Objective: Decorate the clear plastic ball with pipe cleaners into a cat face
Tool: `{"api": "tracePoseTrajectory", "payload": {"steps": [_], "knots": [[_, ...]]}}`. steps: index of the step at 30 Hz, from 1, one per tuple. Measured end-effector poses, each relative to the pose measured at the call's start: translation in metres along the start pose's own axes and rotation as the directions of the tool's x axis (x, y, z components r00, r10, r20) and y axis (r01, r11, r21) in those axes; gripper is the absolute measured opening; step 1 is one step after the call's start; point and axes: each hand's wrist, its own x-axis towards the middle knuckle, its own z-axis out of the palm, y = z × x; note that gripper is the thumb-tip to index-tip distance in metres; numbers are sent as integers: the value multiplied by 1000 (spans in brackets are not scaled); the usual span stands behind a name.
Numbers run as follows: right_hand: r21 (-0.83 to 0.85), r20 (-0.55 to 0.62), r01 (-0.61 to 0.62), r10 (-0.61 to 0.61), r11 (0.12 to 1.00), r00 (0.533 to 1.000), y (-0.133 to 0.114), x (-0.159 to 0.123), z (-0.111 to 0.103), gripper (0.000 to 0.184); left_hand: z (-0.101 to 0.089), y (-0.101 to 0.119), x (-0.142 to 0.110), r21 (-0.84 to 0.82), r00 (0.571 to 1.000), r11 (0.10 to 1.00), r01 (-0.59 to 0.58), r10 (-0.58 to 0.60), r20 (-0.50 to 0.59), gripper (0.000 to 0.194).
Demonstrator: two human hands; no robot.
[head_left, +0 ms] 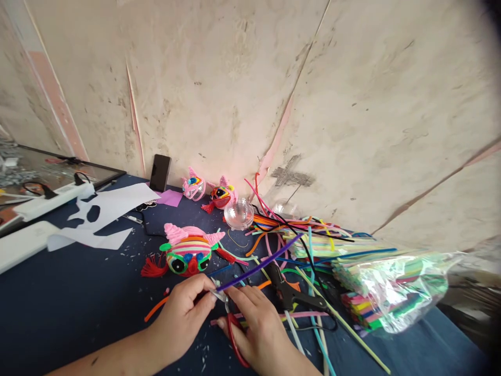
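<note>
Near striped pink-horned toy [190, 249] and black plastic glue gun [287, 293]: pinching fuzzy purple stem [260, 266] in left hand [182, 313], gripping red-handled scissors [234, 334] in right hand [263, 324].

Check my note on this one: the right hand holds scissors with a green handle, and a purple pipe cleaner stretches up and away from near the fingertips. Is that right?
Not quite: the scissors in the right hand have a red handle, as the head view shows. The purple pipe cleaner is as you say.
</note>
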Motion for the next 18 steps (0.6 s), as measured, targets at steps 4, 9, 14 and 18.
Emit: {"api": "tracePoseTrajectory", "payload": {"steps": [4,9,14,18], "knots": [[-1,-27,38,-38,999,999,1,-1,-1,31,-1,2,0,-14,1000,1000,0,0,19,16],[-98,-40,103,-107,990,993,6,-3,2,24,-1,3,0,-69,998,996,54,-52,34,24],[137,-163,-168,189,976,968,21,3,-7,26,1,-4,3,-296,986,941,163,-169,7,27],[242,-144,-475,516,846,844,42,15,-19,33,6,-4,6,-544,971,811,213,-235,29,29]]}}
